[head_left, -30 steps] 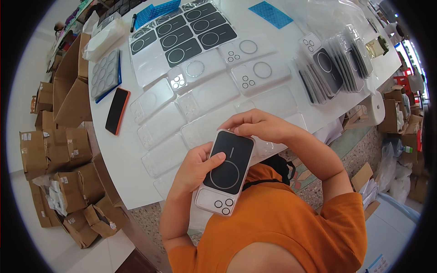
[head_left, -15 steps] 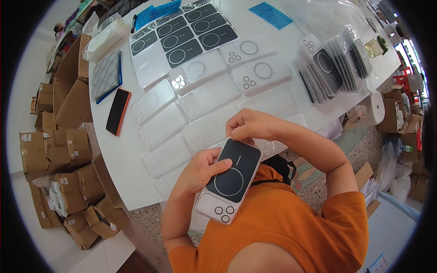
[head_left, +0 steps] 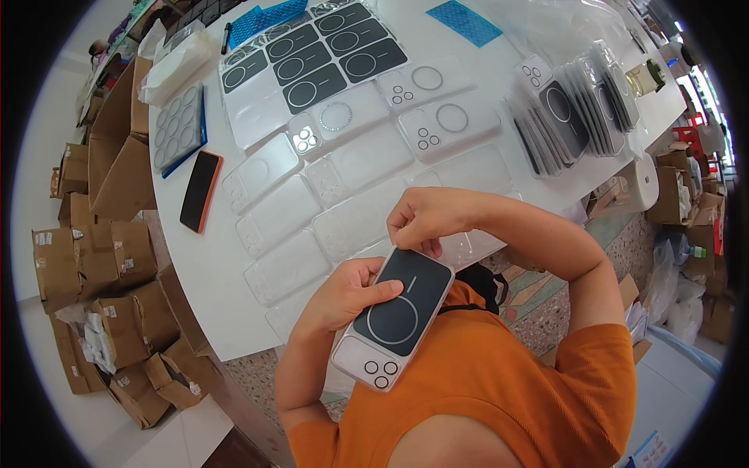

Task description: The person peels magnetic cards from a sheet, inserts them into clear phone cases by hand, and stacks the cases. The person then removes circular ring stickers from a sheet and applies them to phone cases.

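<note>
Clear phone case: the clear phone case (head_left: 356, 352), faced with a dark ring-marked panel (head_left: 426, 303), is held up in front of the orange shirt (head_left: 499, 382), near the near edge of the tabletop (head_left: 199, 285); its camera end, with three black lens rings (head_left: 381, 382), slants to the lower left, its plain end to the upper right.
Weight and stiffness: probably very light, with a shell that bends a little at the rim and springs back; the panel looks thin and flat.
Surface: the smooth, glossy clear part is likely slippery and quick to show prints; the matte-looking panel could crease or scuff at a corner.
Where to hold: best by the long side rims, thumb light on the face, clear of the lens rings.
Left hand: the left hand (head_left: 340, 295) comes in at the long side, thumb laid across the panel above its ring, other fingers mostly hidden behind; its grip pinches the case between them.
Right hand: the right hand (head_left: 427, 221) is bent over the plain end, wrist flexed, elbow out wide, fingers curled at the top edge; whether its grip pinches rim, panel or nothing, I cannot tell.
</note>
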A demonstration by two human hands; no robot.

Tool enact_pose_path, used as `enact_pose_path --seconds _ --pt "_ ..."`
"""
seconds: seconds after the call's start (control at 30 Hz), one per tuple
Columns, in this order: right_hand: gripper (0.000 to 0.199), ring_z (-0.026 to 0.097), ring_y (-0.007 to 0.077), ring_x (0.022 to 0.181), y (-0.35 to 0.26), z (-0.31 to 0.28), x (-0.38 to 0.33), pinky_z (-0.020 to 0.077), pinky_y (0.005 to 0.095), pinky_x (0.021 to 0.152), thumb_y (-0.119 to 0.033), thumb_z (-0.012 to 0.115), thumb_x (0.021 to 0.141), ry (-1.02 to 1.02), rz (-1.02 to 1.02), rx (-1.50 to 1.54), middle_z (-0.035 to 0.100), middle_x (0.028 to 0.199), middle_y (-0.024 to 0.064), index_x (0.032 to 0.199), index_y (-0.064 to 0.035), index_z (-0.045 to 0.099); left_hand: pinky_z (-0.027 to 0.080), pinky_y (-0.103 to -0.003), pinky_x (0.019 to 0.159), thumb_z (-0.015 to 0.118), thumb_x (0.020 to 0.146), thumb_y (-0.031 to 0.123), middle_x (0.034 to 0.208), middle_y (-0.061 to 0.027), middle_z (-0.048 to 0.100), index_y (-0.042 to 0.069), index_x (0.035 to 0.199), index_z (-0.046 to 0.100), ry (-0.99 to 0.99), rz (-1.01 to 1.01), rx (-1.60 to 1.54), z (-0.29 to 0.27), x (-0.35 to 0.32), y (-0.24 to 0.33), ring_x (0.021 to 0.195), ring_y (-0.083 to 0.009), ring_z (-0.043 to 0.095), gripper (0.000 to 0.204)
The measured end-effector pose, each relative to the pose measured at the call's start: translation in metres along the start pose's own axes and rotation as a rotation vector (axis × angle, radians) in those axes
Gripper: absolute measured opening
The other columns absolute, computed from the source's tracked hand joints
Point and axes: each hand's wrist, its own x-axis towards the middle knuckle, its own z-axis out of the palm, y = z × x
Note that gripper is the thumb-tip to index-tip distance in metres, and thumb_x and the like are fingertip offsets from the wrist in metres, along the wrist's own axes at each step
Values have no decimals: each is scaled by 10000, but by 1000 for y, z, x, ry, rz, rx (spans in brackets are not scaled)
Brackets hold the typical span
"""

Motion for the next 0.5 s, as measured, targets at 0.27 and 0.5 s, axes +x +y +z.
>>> enact_pose_path --seconds 0.27,0.5 --pt "159 583 130 510 0 -2 1 477 245 473 -140 576 751 -31 6 -28 588 594 55 682 1 605 482 -172 589 660 864 172 826 -45 655 -65 1034 580 -7 -17 22 0 2 2 673 -47 607 303" --pt "166 598 137 524 -4 -1 -2 494 251 482 -139 571 760 -29 28 -85 604 620 66 698 10 610 478 -173 574 664 855 155 807 -47 658 -64 1026 587 -1 -40 49 -1 4 4 658 -49 609 289"
